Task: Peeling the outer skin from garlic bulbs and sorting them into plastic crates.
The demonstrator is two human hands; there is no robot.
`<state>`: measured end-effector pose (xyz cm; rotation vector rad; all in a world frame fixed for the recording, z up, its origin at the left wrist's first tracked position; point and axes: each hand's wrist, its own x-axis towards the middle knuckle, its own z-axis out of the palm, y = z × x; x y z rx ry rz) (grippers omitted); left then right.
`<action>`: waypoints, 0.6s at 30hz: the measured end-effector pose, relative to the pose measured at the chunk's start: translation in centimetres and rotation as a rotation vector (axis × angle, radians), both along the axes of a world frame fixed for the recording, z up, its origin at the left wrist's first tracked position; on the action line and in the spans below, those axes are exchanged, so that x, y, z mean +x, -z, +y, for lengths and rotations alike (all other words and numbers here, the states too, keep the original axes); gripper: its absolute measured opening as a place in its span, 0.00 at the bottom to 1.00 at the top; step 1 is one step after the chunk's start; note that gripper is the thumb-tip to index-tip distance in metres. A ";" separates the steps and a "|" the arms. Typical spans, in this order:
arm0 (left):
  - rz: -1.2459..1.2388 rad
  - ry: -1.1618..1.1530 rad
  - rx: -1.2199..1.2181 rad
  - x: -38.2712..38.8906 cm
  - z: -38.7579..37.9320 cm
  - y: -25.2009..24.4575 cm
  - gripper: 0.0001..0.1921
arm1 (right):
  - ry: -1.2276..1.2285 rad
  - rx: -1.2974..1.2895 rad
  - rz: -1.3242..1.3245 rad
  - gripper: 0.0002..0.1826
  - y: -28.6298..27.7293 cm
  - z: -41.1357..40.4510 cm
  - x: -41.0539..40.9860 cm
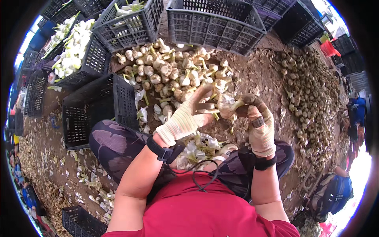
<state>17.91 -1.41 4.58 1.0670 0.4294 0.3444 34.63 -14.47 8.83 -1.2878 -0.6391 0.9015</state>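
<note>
A garlic bulb (227, 106) with papery skin and a short stem is held by the stem in my right hand (259, 118), which wears a soiled fabric glove. Beside the bulb, on its left, my left hand (189, 114) has its gloved fingers spread; whether a fingertip touches the bulb I cannot tell. Beyond both hands lies a heap of garlic bulbs (165, 69) with brownish skins and cut stems. Loose peeled skins (194, 151) are piled between my folded legs.
An empty black plastic crate (124, 97) stands at my left knee, near a crate of white garlic (75, 47). More crates, among them a large one (213, 31), line the far side. A long garlic pile (311, 97) covers the ground at right. A person (331, 192) is at lower right.
</note>
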 end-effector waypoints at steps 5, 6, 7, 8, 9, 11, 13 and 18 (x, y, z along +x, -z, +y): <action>-0.131 0.009 -0.156 1.0 -2.2 -2.4 0.34 | -0.105 0.179 0.086 0.24 2.2 -0.2 -1.0; -0.136 -0.137 0.099 0.8 -2.7 -2.2 0.33 | -0.094 0.183 0.087 0.24 2.0 0.4 -1.6; -0.141 -0.287 0.351 0.7 -3.2 -2.0 0.33 | 0.052 0.175 0.182 0.25 1.6 1.1 -2.4; 0.036 -0.427 0.958 0.1 -2.8 -1.5 0.35 | 0.200 0.165 0.277 0.27 1.4 1.5 -2.8; 0.044 -0.449 1.091 -0.5 -2.9 -2.0 0.36 | 0.162 0.094 0.237 0.29 2.6 0.7 -2.0; 0.042 -0.341 1.213 -1.1 -3.1 -2.7 0.36 | -0.180 0.012 0.208 0.32 4.6 -0.7 -0.8; -0.004 -0.333 1.366 -1.0 -3.3 -1.7 0.35 | -0.205 -0.095 0.218 0.32 3.7 -1.5 -2.6; 0.030 -0.333 1.457 -1.0 -4.2 -0.9 0.34 | -0.179 -0.059 0.254 0.20 3.8 -0.8 -3.6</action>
